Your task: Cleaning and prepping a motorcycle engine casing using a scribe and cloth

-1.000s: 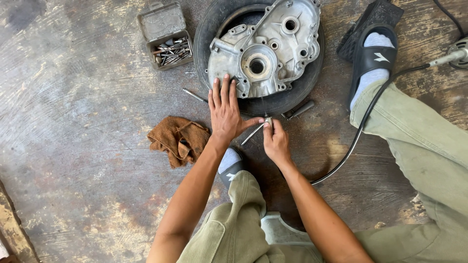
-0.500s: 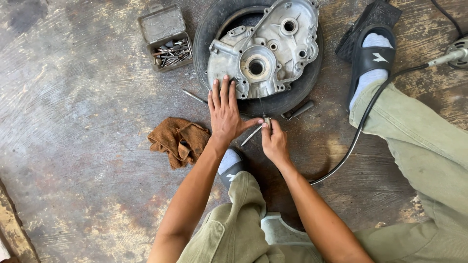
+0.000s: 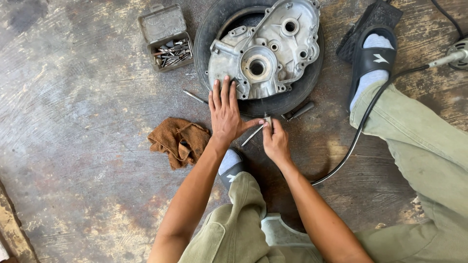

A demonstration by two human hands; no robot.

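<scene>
Head view: left hand (image 3: 225,114) lies flat and open by the engine cover (image 3: 265,51), right hand (image 3: 274,140) pinching a thin metal pin (image 3: 253,135), fitting apparently unfinished

Head view. Left hand (image 3: 225,113), fingers spread, lies flat at frame centre against the tyre (image 3: 207,34), beneath the grey engine cover (image 3: 265,51) resting on it. Right hand (image 3: 275,141) pinches a small metal part (image 3: 267,119) beside the left thumb. Brown rag (image 3: 179,141) centre left; open box of bits (image 3: 168,41) upper left.
</scene>
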